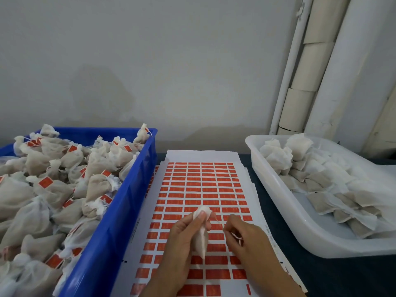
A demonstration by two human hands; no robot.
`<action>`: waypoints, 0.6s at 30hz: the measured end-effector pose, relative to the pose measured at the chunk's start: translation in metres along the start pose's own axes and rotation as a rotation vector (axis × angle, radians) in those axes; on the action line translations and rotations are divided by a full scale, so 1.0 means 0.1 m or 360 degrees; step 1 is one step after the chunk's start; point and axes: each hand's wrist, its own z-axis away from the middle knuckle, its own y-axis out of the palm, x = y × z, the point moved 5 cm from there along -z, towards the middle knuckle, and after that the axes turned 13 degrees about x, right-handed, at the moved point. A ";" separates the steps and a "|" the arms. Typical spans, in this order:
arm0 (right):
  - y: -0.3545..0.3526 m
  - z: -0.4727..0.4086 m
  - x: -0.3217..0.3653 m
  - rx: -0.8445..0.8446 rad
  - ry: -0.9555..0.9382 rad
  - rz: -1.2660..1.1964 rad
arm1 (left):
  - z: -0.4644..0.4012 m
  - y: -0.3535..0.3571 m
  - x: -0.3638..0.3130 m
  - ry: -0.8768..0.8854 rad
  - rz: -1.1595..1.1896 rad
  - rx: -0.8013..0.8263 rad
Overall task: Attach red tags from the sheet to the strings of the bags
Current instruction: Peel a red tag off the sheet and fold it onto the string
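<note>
Low center of frame, I see the left hand [184, 239] gripping 1 bag [202, 230] over the tag sheet [199, 189], right hand [246, 239] pinching its string [236, 236].

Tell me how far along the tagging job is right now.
Done: the blue crate is heaped with tagged bags. In hand: the left hand holds one bag over the tag sheet, while the right hand pinches its string. Left: untagged bags in the white tub, and most red tags remain on the sheet.
</note>
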 end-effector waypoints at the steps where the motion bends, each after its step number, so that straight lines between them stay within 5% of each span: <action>1: 0.00 0.01 0.03 0.0031 -0.0012 0.0038 | 0.00 -0.01 0.00 0.0017 0.0020 -0.0001; 9: -0.12 0.09 0.29 0.0029 -0.0370 0.0254 | 0.00 -0.05 -0.02 0.0118 -0.0095 -0.0077; 13: -0.15 0.14 0.46 -0.0211 -0.0721 0.0539 | -0.01 -0.01 -0.04 0.0229 -0.0476 -0.0061; 18: -0.17 0.16 0.44 -0.0344 -0.0835 0.0337 | -0.02 0.02 0.03 0.0321 -0.0896 0.0024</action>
